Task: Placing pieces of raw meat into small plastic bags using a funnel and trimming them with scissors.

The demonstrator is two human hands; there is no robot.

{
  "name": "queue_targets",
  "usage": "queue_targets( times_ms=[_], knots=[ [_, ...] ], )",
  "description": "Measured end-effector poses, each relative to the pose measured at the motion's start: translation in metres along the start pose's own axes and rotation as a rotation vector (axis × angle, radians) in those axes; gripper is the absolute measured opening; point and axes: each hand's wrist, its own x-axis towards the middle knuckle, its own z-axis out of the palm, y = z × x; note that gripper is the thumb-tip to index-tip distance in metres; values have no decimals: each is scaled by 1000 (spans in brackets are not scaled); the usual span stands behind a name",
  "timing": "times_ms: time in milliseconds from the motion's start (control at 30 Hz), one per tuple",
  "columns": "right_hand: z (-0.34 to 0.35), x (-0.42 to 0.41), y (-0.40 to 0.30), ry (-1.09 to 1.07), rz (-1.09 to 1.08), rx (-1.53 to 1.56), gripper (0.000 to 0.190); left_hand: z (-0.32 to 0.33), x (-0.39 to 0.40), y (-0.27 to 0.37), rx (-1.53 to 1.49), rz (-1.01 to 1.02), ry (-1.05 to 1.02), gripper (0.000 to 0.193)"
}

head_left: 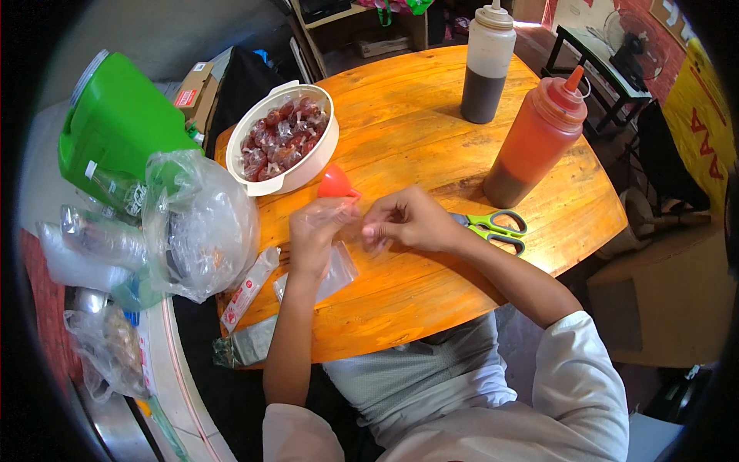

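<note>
Over the middle of the wooden table (404, 306), my left hand (316, 234) has its fingers closed on a clear thin plastic bag (326, 213). Close to its right, my right hand (404, 222) is curled with thumb and fingertips near together; clear film shows by its fingertips, somewhat blurred. A red plastic funnel (335, 182) lies just beyond my left hand. Under my left wrist lie flat clear plastic bags (340, 271). Green-handled scissors (497, 224) lie partly behind my right forearm. An oval cream tub (312, 173) holds many small knotted bags of dark red-brown content (286, 138).
Two squeeze bottles stand at the right, one clear with dark liquid (488, 69), one red-capped (534, 144). Left on the table are a printed plastic packet (248, 291), a dark-ended pack (254, 341) and a large clear bag (202, 231). Beyond stands a green container (121, 121).
</note>
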Motion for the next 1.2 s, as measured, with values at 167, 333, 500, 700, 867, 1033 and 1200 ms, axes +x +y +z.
queue_targets(
  times_ms=[167, 333, 500, 700, 867, 1033, 1200],
  knots=[
    [8, -4, 2, -109, 62, -48, 15, -16, 1, -2, -72, -10, 115, 12],
    [6, -5, -7, -105, 186, -27, 14, -15, 5, -1, -317, 5, 123, 11],
    [1, -4, 2, -108, 91, -86, 12, -14, 6, 4, -342, -49, 131, 16],
    [4, -1, 0, -39, 48, 22, 13, -13, 4, 7, -360, -52, 76, 20],
    [-2, -4, -7, 16, 152, 11, 17, 2, 0, -1, -180, -108, -24, 13],
    [0, 0, 6, -120, 69, 20, 12, -21, 4, -10, -236, -36, 25, 13],
    [1, -2, 13, -135, 4, 17, 12, -16, 6, -1, -402, -57, 64, 21]
  ],
)
